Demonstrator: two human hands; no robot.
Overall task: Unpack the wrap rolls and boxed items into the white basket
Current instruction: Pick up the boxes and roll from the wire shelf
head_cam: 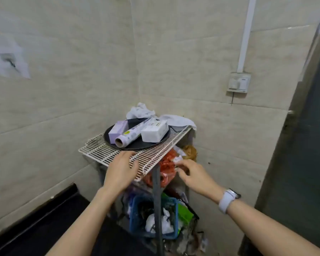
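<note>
Wrap roll (pixel 132 133) lying across black round tray (pixel 137 143), between purple box (pixel 117 131) and white box (pixel 154 132); probably put together there for easy picking. Tray resting on white wire rack (pixel 100 150), toward its back edge. No white basket visible with certainty, so nothing unpacked yet, by judgement. Left hand (pixel 121 171) spread wide and flat on front edge of rack, holding nothing, maybe steadying it. Right hand (pixel 190 172) half open at right front corner, fingertips touching red plastic bag (pixel 166 163) below rack; real grip impossible to tell.
</note>
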